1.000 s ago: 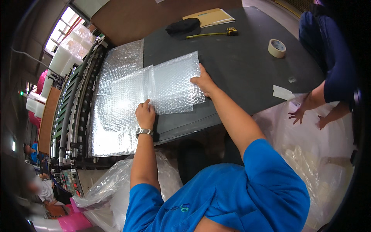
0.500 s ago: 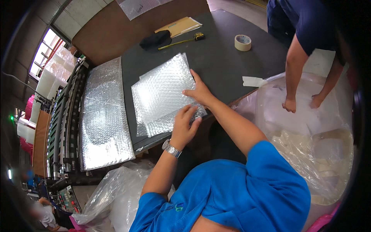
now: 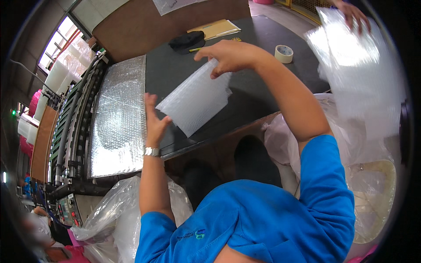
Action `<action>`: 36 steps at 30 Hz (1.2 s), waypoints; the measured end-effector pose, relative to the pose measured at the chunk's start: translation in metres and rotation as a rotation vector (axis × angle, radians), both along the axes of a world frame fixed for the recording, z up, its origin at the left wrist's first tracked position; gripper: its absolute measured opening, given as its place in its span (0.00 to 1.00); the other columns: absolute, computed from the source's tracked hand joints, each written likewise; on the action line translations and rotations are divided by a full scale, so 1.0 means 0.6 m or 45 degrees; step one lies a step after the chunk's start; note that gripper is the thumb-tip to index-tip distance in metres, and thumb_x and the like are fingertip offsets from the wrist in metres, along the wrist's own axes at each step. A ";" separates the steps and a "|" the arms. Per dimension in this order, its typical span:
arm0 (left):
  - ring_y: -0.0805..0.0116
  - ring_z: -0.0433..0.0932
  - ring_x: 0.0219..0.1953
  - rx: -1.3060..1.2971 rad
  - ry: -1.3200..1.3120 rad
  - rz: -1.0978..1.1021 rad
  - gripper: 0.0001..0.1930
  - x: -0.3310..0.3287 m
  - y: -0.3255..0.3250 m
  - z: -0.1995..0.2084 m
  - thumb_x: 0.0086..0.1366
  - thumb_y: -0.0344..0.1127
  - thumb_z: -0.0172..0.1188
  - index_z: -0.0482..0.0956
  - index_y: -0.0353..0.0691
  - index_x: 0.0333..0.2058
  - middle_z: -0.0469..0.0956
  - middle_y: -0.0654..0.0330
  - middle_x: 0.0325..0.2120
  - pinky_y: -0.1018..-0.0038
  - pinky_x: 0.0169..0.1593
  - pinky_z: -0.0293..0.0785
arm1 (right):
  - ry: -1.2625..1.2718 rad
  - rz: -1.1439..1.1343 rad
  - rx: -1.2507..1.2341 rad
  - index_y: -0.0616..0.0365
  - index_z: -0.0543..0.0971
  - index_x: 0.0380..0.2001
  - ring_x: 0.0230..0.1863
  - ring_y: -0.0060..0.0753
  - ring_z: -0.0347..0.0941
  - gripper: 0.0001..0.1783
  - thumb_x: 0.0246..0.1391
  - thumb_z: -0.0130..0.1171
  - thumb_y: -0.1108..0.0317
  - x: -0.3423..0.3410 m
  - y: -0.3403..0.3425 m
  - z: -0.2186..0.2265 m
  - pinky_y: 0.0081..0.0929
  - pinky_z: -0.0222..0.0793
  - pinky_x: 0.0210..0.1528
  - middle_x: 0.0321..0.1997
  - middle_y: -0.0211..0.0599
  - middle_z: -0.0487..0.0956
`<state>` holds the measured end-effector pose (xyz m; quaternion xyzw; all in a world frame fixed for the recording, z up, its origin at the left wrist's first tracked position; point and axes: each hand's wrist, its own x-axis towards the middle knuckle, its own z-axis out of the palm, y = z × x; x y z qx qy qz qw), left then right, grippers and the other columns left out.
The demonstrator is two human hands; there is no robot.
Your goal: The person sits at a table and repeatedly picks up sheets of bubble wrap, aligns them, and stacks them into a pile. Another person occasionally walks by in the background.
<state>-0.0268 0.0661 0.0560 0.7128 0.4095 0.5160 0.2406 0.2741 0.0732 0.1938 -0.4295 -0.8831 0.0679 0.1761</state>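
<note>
A small stack of bubble wrap sheets (image 3: 199,101) is tilted up over the dark table. My right hand (image 3: 230,56) is at its upper edge, thumb on the near face and fingers beyond the edge. At the stack's left corner is my left hand (image 3: 155,122), fingers stretched and thumb apart, close to the sheets; whether it touches them is unclear. A long silvery bubble wrap sheet (image 3: 118,118) lies flat to the left. At the far right a co-worker's hand (image 3: 354,15) holds up translucent bubble wrap sheets (image 3: 351,57).
On the dark table (image 3: 263,35) are a tape roll (image 3: 283,54), a black cap (image 3: 186,41), brown envelopes (image 3: 215,30) and a mostly hidden tape measure (image 3: 237,39). A roller machine (image 3: 72,136) stands left. Clear plastic bags (image 3: 136,219) hang below the table edge.
The stack has gone from lying nearly flat to tilted up. My left hand has moved left and my right hand up to its far edge. The co-worker has raised bubble wrap sheets.
</note>
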 end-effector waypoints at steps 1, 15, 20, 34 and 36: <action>0.57 0.48 0.59 -0.149 -0.208 -0.175 0.60 0.025 -0.001 -0.014 0.36 0.64 0.63 0.37 0.37 0.59 0.49 0.51 0.56 0.64 0.59 0.44 | -0.005 -0.007 -0.028 0.48 0.68 0.47 0.41 0.44 0.70 0.30 0.34 0.62 0.66 -0.007 0.005 -0.007 0.34 0.63 0.43 0.41 0.44 0.74; 0.67 0.66 0.44 -0.120 -0.424 -0.117 0.31 0.072 -0.033 -0.029 0.48 0.37 0.64 0.59 0.35 0.49 0.67 0.57 0.42 0.72 0.48 0.62 | 0.867 -0.173 0.301 0.54 0.59 0.54 0.60 0.41 0.51 0.46 0.34 0.60 0.41 0.058 0.006 -0.056 0.32 0.49 0.58 0.59 0.42 0.58; 0.68 0.66 0.45 -0.369 -0.374 -0.181 0.29 0.081 -0.009 -0.072 0.48 0.36 0.64 0.63 0.35 0.47 0.68 0.58 0.42 0.72 0.48 0.62 | 1.584 0.004 -0.347 0.61 0.57 0.54 0.60 0.37 0.51 0.44 0.41 0.56 0.42 0.078 0.037 -0.199 0.31 0.45 0.59 0.57 0.44 0.59; 0.70 0.68 0.40 -0.323 -0.579 -0.132 0.21 0.090 -0.032 -0.090 0.50 0.31 0.62 0.67 0.34 0.42 0.71 0.60 0.38 0.74 0.45 0.63 | 1.053 -0.019 0.777 0.58 0.74 0.39 0.43 0.39 0.69 0.17 0.44 0.57 0.62 -0.008 -0.027 -0.044 0.29 0.61 0.47 0.38 0.41 0.74; 0.71 0.68 0.40 -0.322 -0.574 -0.113 0.20 0.089 -0.032 -0.092 0.50 0.30 0.61 0.68 0.35 0.42 0.71 0.60 0.38 0.75 0.45 0.64 | 0.768 0.056 0.755 0.57 0.75 0.36 0.41 0.40 0.70 0.15 0.44 0.56 0.62 -0.036 -0.018 -0.008 0.30 0.62 0.46 0.37 0.41 0.75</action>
